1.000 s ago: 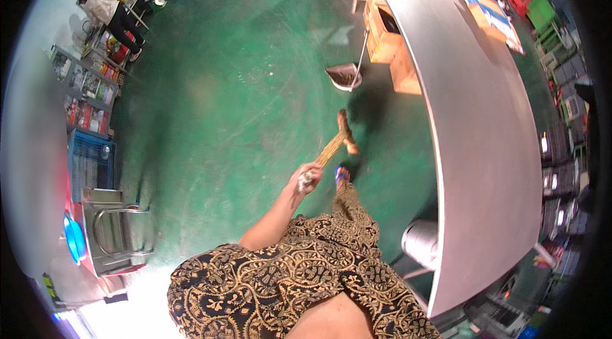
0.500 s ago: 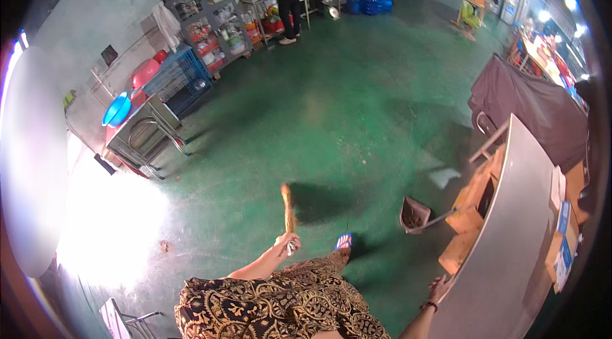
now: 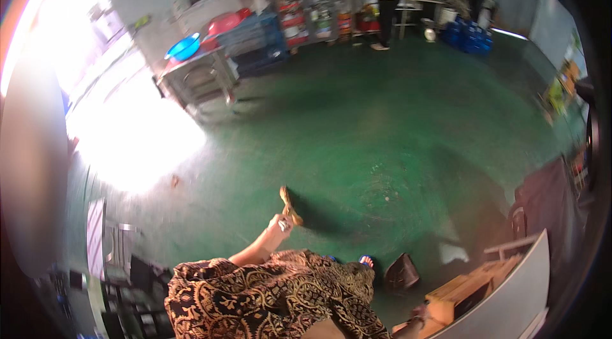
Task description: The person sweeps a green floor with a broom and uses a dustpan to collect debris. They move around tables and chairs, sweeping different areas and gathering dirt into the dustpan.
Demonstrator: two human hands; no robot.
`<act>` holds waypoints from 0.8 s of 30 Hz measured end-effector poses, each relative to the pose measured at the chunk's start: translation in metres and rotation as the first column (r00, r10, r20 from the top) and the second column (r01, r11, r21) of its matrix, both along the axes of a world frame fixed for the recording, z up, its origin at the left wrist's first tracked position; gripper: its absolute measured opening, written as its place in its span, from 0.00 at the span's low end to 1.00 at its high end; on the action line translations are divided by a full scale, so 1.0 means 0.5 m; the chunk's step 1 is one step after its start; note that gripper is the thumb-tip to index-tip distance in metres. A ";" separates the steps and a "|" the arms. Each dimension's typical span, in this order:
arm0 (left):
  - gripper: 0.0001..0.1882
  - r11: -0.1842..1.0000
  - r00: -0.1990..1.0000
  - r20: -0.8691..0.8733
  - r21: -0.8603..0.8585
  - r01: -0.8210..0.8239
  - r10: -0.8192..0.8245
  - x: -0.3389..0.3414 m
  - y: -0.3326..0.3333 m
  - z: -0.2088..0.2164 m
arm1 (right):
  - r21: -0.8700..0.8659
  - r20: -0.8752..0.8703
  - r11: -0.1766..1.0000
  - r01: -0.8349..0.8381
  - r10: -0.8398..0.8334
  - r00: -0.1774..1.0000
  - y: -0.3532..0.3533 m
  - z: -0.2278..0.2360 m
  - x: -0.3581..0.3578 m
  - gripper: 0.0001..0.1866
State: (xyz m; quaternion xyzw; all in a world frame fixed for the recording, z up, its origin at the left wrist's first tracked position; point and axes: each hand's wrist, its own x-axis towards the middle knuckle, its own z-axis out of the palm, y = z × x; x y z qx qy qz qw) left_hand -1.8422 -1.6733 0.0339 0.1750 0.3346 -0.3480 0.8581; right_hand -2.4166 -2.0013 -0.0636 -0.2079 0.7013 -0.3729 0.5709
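Observation:
In front of my patterned skirt, my left hand (image 3: 280,224) is closed around the handle of a straw-coloured broom (image 3: 286,197), whose bristles point down toward the green floor. My right hand (image 3: 419,315) is low at the right, beside a brown box (image 3: 443,307) at the edge of a grey-topped table (image 3: 510,301). Blur and shade hide its fingers, so whether it holds anything does not show. A dark dustpan (image 3: 402,271) stands on the floor between my foot and the box.
A metal table with a blue basin (image 3: 183,47) stands far left, next to a shelf cabinet (image 3: 306,4). At the back a person (image 3: 386,1) stands by a counter, near blue water bottles (image 3: 468,36). Chairs (image 3: 118,243) are near left; a dark cover (image 3: 542,198) drapes something at right.
The view has swung to the right, with chairs appearing at lower left. My right hand has moved from the table's edge to beside the box. The broom stays in my left hand.

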 end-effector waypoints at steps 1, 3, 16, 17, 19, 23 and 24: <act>0.06 0.998 1.000 0.007 0.051 -0.020 0.020 -0.022 -0.006 0.019 | 0.012 -0.011 0.999 -0.033 0.034 0.999 -0.015 -0.001 0.016 0.17; 0.06 0.996 0.998 0.031 0.059 -0.064 0.062 -0.056 -0.011 0.056 | 0.065 -0.034 0.991 -0.114 0.116 0.993 -0.029 0.011 0.055 0.17; 0.06 0.814 0.804 -0.166 0.237 -0.530 0.571 -0.169 0.110 0.179 | 0.306 0.002 0.794 -0.525 0.551 0.835 -0.147 0.073 0.197 0.17; 0.07 0.791 0.781 -0.166 0.252 -0.557 0.603 -0.207 0.141 0.173 | 0.306 0.013 0.773 -0.556 0.581 0.814 -0.157 0.071 0.209 0.17; 0.07 0.734 0.756 -0.077 0.317 -0.600 0.650 -0.259 0.178 0.155 | 0.304 0.015 0.720 -0.624 0.651 0.759 -0.170 0.077 0.268 0.17; 0.06 0.548 0.605 0.065 0.357 -0.757 0.793 -0.371 0.264 0.068 | 0.272 0.046 0.593 -0.757 0.778 0.626 -0.175 0.076 0.434 0.17; 0.05 0.427 0.590 0.221 0.505 -0.751 0.777 -0.395 0.288 0.033 | 0.252 0.050 0.561 -0.789 0.806 0.589 -0.165 0.076 0.495 0.17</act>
